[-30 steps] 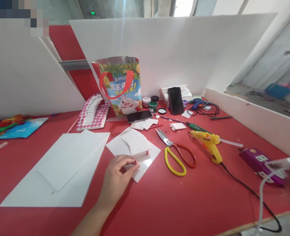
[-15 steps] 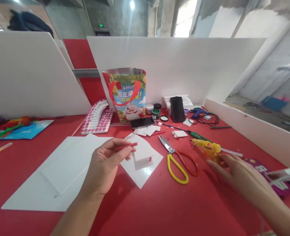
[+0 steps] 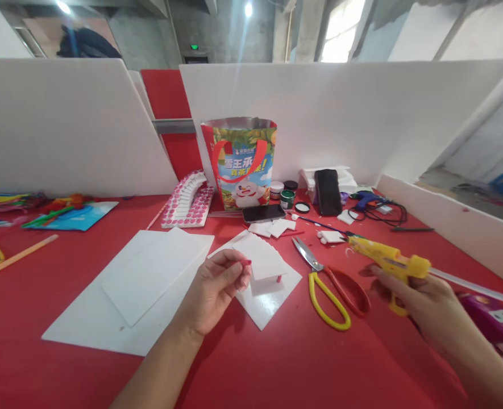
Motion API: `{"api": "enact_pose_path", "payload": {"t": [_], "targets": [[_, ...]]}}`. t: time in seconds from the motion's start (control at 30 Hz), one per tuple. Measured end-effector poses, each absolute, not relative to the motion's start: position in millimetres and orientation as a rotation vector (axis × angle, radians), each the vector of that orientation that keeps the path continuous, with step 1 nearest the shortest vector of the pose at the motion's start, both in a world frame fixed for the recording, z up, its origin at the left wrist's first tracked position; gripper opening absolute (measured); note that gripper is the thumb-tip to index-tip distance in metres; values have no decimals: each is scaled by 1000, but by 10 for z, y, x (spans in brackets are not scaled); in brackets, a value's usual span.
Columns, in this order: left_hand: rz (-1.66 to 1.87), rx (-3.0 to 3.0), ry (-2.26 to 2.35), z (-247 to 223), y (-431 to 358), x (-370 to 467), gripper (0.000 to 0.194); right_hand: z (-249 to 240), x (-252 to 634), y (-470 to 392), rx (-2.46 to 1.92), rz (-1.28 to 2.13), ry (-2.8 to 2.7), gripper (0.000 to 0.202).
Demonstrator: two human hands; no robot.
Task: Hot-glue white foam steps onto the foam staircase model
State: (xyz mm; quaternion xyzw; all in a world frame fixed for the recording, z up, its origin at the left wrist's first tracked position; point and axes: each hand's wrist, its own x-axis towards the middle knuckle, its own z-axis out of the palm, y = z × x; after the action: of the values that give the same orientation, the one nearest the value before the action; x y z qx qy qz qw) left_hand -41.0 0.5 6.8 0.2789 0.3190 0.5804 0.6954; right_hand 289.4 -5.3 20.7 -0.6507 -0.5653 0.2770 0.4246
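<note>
My left hand [image 3: 217, 292] pinches a small red stick [image 3: 246, 262], of which only the tip shows past the fingers. Just right of it, a white board piece [image 3: 262, 258] stands raised on a short red peg [image 3: 279, 279] over a white square sheet [image 3: 265, 309]. At the right, my right hand [image 3: 422, 295] is closed around a yellow glue gun [image 3: 394, 258], whose nozzle points left and whose clear glue stick [image 3: 468, 283] sticks out behind. Scissors [image 3: 315, 267] with one yellow and one red handle lie between the hands.
White sheets [image 3: 80, 318] lie at the left. Behind are a colourful bag [image 3: 246, 170], a flat phone [image 3: 264, 213], an upright phone [image 3: 328, 192], paint jars [image 3: 287, 199] and a curved white and pink piece [image 3: 187, 201]. White panels [image 3: 319, 113] stand behind the table.
My right hand has taken hold of the glue gun and lifted it. The red stick in my left hand now points more toward the camera's far side, showing less length. The view has shifted left.
</note>
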Motion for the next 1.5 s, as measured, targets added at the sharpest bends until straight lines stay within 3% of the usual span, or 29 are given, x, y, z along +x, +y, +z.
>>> {"api": "enact_pose_path", "payload": {"t": [0.1, 0.3, 0.63, 1.5], "targets": [[1294, 571, 699, 69, 21, -399, 24, 434, 2602, -17, -1401, 1088, -1359, 32], [1322, 542, 731, 36, 50, -423, 23, 517, 2028, 231, -1059, 1410, -1433, 37], [1392, 590, 795, -45, 104, -474, 20, 155, 1957, 250, -897, 1478, -1473, 32], [1296, 551, 802, -85, 75, -392, 21, 112, 1967, 215, -901, 1592, -1646, 40]]}}
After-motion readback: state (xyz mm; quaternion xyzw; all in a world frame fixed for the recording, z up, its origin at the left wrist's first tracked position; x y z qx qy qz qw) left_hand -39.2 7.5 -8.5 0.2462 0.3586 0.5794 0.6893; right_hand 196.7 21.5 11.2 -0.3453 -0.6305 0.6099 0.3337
